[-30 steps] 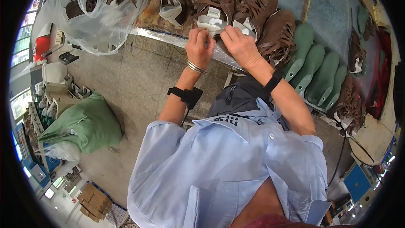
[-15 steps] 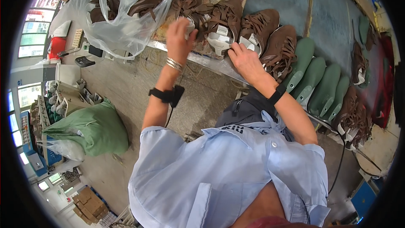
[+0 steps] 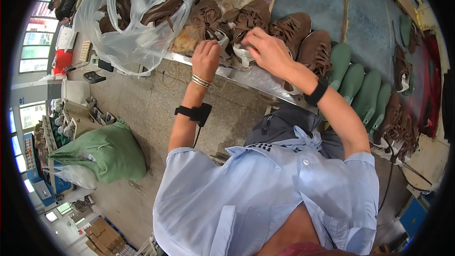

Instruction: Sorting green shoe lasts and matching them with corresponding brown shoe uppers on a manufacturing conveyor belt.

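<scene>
While both hands grip brown suede uppers (image 3: 237, 23), L hand (image 3: 206, 59) & R hand (image 3: 268, 50) curled shut.

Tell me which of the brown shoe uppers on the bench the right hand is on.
The right hand rests on the laced brown upper in the middle of the row; the two brown uppers to its right lie untouched beside the green lasts.

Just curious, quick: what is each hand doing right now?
Left hand: fingers curled at a brown shoe upper; grip cannot be told.
Right hand: fingers bent on another upper; grip cannot be told.
</scene>
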`<state>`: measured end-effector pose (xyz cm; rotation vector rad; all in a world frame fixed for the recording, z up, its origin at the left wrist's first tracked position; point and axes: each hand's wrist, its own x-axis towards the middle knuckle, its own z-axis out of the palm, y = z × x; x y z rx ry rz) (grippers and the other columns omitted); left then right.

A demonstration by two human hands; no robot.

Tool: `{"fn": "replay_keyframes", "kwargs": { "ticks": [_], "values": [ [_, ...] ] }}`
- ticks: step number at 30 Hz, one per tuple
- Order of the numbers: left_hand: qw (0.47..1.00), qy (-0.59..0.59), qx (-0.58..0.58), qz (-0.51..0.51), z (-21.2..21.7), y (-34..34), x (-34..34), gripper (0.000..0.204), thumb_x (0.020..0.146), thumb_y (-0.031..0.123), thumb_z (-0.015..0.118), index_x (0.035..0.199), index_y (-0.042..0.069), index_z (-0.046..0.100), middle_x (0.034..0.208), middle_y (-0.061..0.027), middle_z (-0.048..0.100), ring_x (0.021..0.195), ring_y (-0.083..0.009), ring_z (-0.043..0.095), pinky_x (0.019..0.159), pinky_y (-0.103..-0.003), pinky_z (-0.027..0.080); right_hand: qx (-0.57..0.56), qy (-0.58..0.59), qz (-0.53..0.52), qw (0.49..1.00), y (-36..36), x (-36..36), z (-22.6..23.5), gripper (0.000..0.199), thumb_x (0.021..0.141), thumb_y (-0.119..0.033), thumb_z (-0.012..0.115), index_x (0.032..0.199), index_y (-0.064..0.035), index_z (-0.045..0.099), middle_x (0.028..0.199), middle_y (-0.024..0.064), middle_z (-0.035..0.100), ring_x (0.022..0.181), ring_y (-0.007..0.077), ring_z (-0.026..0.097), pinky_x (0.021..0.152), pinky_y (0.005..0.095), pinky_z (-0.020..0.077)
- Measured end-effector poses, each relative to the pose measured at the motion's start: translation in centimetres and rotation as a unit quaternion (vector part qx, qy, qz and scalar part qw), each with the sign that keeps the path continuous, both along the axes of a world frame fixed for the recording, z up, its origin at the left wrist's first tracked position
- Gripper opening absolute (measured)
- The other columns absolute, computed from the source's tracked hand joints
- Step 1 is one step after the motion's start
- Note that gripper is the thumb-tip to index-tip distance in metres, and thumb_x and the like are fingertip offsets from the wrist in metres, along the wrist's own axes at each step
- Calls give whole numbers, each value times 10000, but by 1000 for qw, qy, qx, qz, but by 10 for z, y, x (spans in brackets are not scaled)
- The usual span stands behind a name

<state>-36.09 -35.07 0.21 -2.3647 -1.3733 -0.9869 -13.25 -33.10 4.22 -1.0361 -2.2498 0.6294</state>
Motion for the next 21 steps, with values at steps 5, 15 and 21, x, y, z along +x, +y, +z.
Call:
{"fn": "replay_keyframes", "kwargs": {
  "ticks": [5,15,21],
  "values": [
    [1000,0,16,21,-6,-7,10,175,727,7,692,868,24,590,938,-82,623,896,-283,590,747,-377,499,91,-105,45,989,20,-48,-23,338,775,-46,601,1108,-99,606,1124,46,573,912,270,627,734,364,527],
    [989,-65,79,108,-43,-17,15,178,755,-1,688,893,32,581,952,-98,604,933,-311,564,783,-395,481,246,-108,61,961,28,-64,-46,145,693,-109,624,818,-61,567,873,58,534,835,213,582,599,323,516],
    [981,-82,112,139,-65,-14,24,199,736,-32,662,915,42,614,964,-85,601,996,-296,545,859,-403,444,254,-171,74,949,29,-65,-42,145,697,-119,628,817,-73,559,845,44,513,819,202,576,577,301,513]
  ]
}}
